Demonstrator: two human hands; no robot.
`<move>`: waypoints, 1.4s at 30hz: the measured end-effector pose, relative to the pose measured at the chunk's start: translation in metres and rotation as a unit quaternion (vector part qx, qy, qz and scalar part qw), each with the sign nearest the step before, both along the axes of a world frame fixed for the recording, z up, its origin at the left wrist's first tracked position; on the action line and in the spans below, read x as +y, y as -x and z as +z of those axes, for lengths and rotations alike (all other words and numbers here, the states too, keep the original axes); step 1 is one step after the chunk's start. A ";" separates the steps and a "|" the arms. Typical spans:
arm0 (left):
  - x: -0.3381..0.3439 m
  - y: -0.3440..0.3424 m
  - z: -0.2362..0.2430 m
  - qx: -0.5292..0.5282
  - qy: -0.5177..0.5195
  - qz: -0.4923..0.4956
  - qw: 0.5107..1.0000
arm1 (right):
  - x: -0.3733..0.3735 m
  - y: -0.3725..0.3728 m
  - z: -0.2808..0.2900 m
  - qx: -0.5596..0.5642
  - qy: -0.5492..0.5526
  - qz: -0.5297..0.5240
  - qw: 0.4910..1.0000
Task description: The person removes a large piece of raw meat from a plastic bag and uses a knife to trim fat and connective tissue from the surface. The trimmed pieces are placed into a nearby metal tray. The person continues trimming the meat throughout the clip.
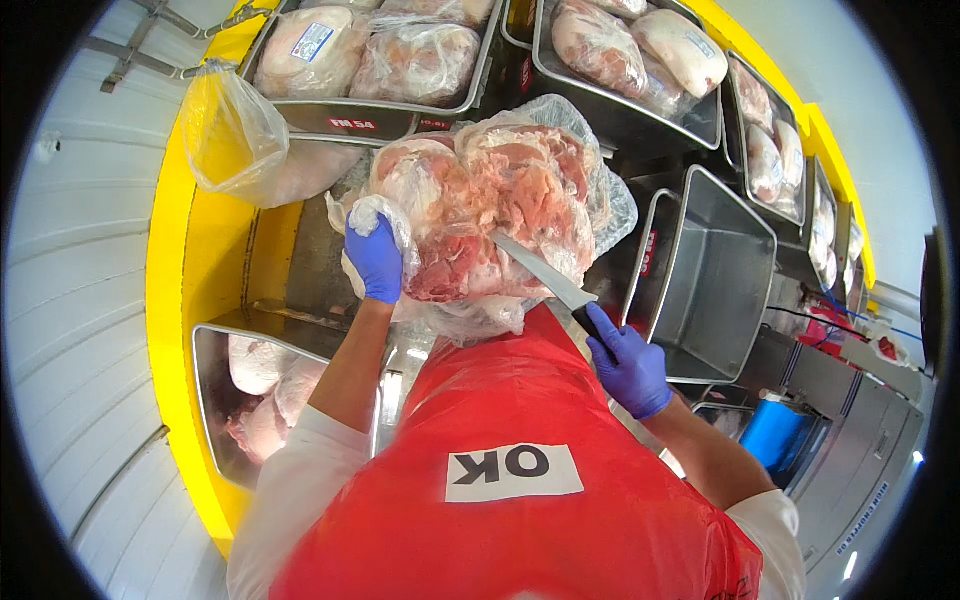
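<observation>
Gripping the bagged meat [490, 205] with the left hand [375, 262], the right hand [628, 368] clasps a knife [540, 272], blade angled up-left into it.

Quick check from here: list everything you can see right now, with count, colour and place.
bagged meat block: one, pink-red, clear plastic, centre.
knife: one, steel blade, against the meat.
empty metal tub: one, grey, right.
tubs of wrapped meat: several, along the top and right.
loose plastic bag: one, clear, upper left.
red apron: one, bottom.
left hand: blue glove, gripping the bag.
right hand: blue glove, holding the knife.
</observation>
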State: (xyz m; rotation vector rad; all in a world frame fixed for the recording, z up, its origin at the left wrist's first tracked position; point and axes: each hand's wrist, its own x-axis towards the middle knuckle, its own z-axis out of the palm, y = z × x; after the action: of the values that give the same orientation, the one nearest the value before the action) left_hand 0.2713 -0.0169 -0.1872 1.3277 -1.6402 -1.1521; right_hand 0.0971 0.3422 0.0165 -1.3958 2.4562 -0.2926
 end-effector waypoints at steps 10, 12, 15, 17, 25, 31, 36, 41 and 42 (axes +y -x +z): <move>-0.005 0.008 0.007 0.043 0.034 0.008 0.998 | 0.030 -0.022 -0.059 0.042 0.080 -0.009 0.996; -0.009 0.006 0.001 0.013 0.069 0.000 0.998 | 0.023 -0.010 -0.042 0.049 0.062 0.004 0.997; -0.049 0.010 0.020 0.019 0.103 -0.041 0.994 | 0.009 -0.005 -0.002 0.032 -0.006 -0.006 0.999; -0.075 0.042 0.065 0.102 0.114 -0.128 0.980 | 0.003 -0.008 0.011 0.004 -0.006 -0.022 1.000; -0.089 0.123 0.087 -0.370 0.258 -0.360 0.816 | -0.010 -0.016 0.086 -0.052 -0.048 -0.024 0.997; -0.083 0.106 0.069 -0.387 0.248 -0.314 0.831 | -0.034 -0.006 0.098 -0.006 -0.062 0.017 0.998; -0.067 0.089 0.065 -0.367 0.218 -0.276 0.861 | -0.060 0.005 0.107 0.031 -0.089 0.066 0.993; -0.055 0.082 0.066 -0.345 0.210 -0.242 0.882 | -0.013 -0.026 0.059 0.052 -0.053 -0.006 0.997; -0.056 0.084 0.063 -0.343 0.210 -0.240 0.883 | 0.003 -0.033 0.036 0.068 -0.033 -0.022 0.997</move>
State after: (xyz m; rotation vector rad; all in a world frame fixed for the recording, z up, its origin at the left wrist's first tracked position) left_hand 0.1873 -0.0730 -0.1238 1.1233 -2.6691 -0.5046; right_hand 0.1300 0.3451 0.0527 -1.3767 2.5836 -0.1298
